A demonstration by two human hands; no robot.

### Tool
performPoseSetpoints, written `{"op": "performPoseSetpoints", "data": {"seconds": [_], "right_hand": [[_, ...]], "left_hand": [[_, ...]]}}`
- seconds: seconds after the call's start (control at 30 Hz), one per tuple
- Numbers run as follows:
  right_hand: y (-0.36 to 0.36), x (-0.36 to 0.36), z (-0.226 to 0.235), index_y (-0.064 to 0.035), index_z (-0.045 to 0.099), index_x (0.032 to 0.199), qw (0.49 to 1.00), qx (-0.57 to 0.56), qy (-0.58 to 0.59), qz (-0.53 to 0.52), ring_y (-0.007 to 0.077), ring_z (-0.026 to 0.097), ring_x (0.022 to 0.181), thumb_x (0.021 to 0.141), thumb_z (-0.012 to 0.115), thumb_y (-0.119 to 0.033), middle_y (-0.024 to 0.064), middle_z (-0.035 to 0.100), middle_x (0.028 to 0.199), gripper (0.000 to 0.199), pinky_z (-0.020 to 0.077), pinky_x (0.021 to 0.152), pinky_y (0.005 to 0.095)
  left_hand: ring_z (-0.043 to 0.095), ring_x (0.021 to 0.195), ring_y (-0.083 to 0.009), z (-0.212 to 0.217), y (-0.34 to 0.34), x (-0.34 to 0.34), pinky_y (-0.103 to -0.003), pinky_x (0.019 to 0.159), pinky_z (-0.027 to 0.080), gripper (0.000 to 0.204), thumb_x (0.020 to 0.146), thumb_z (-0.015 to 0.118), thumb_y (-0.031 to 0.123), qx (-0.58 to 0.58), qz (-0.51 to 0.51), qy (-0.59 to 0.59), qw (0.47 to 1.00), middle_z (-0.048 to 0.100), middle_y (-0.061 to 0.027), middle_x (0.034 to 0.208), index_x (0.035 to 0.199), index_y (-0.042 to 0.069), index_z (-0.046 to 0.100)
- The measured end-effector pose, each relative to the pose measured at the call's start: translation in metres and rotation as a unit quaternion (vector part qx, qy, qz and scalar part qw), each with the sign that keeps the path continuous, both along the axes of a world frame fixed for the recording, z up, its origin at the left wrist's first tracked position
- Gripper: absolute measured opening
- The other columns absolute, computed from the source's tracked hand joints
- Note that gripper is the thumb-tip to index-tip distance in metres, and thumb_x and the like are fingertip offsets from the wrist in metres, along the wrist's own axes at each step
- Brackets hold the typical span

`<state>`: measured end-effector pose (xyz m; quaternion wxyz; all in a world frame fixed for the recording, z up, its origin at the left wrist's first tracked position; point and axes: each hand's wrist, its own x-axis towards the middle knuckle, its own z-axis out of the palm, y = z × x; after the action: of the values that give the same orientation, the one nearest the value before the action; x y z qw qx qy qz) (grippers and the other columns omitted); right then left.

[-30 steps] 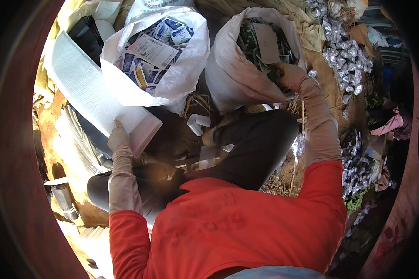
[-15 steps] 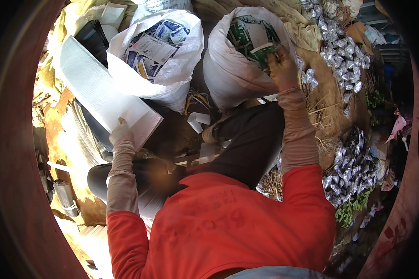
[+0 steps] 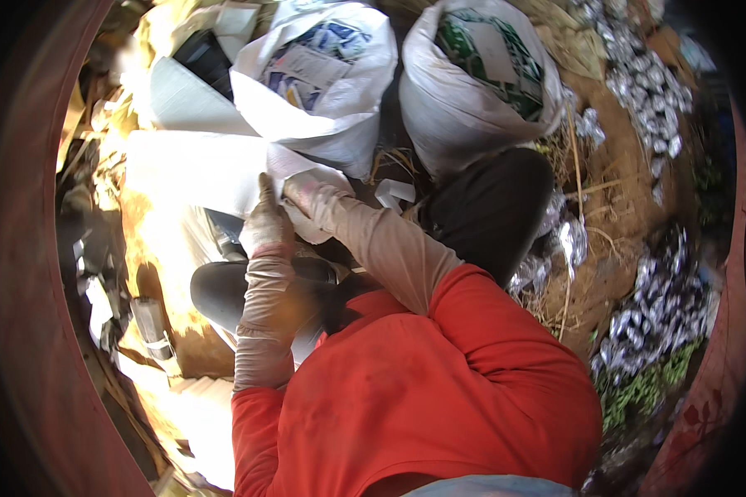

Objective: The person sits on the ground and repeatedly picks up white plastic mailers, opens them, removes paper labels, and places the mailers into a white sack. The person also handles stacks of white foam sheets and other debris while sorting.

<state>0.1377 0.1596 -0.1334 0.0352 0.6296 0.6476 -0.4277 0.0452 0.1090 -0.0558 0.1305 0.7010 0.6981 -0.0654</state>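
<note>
Two open sacks (image 3: 331, 108) beyond hands (image 3: 286, 211)

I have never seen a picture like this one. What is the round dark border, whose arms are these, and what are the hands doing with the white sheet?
The picture comes from a wide fisheye camera worn on a person's head, looking down; the dark curved border is the edge of the lens view. The red sleeves and pale gloved arms belong to that person.

The left hand and the right hand meet at the edge of a large white paper sheet, and both seem to grip it.

Beyond the hands stand two white woven sacks on the ground. The left sack holds blue and white printed packets; the right sack holds green and white ones. Shiny silver wrappers lie scattered on the brown earth to the right.
</note>
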Motion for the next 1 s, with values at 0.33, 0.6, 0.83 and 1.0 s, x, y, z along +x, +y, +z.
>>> {"op": "performPoseSetpoints", "data": {"seconds": [0.33, 0.6, 0.83, 1.0], "right_hand": [[-0.131, 0.117, 0.107, -0.0074, 0.064, 0.090, 0.908, 0.358, 0.176, -0.125, 0.0291, 0.066, 0.082, 0.081, 0.058, -0.025, 0.0104, 0.066, 0.082, 0.020, 0.0514, 0.071, 0.0406], [-0.399, 0.465, 0.039, -0.0040, 0.064, 0.108, 0.640, 0.326, -0.081, -0.692, 0.0322, 0.066, 0.091, 0.087, 0.058, -0.024, 0.0182, 0.067, 0.102, 0.030, 0.0544, 0.077, 0.0370], [-0.549, 0.642, -0.152, -0.0044, 0.057, 0.123, 0.765, -0.153, -0.211, -0.588, 0.0357, 0.054, 0.116, 0.081, 0.063, -0.042, 0.0218, 0.057, 0.125, 0.057, 0.0430, 0.097, 0.0401], [-0.564, 0.619, -0.245, -0.0090, 0.057, 0.125, 0.715, -0.201, -0.198, -0.640, 0.0372, 0.057, 0.111, 0.078, 0.062, -0.026, 0.0214, 0.061, 0.117, 0.050, 0.0433, 0.095, 0.0405]], "left_hand": [[0.061, 0.103, -0.0371, -0.070, 0.064, -0.017, -0.044, 0.086, 0.048, 0.050, 0.097, 0.038, 0.041, 0.035, 0.018, -0.227, 0.973, 0.061, -0.0210, 0.117, 0.134, 0.010, 0.048], [0.064, 0.093, -0.0326, -0.120, 0.136, -0.053, -0.038, 0.078, 0.051, 0.052, 0.098, 0.041, 0.042, 0.057, -0.045, -0.201, 0.977, 0.064, -0.0210, 0.110, 0.121, -0.002, 0.058], [0.063, 0.092, -0.0343, -0.088, 0.102, -0.002, -0.041, 0.077, 0.049, 0.052, 0.099, 0.037, 0.039, 0.039, 0.022, -0.130, 0.990, 0.064, -0.0221, 0.104, 0.117, -0.006, 0.056], [0.062, 0.092, -0.0356, -0.060, 0.076, 0.018, -0.043, 0.080, 0.047, 0.046, 0.099, 0.038, 0.033, 0.046, 0.012, -0.049, 0.998, 0.064, -0.0236, 0.099, 0.112, -0.007, 0.057]]}}
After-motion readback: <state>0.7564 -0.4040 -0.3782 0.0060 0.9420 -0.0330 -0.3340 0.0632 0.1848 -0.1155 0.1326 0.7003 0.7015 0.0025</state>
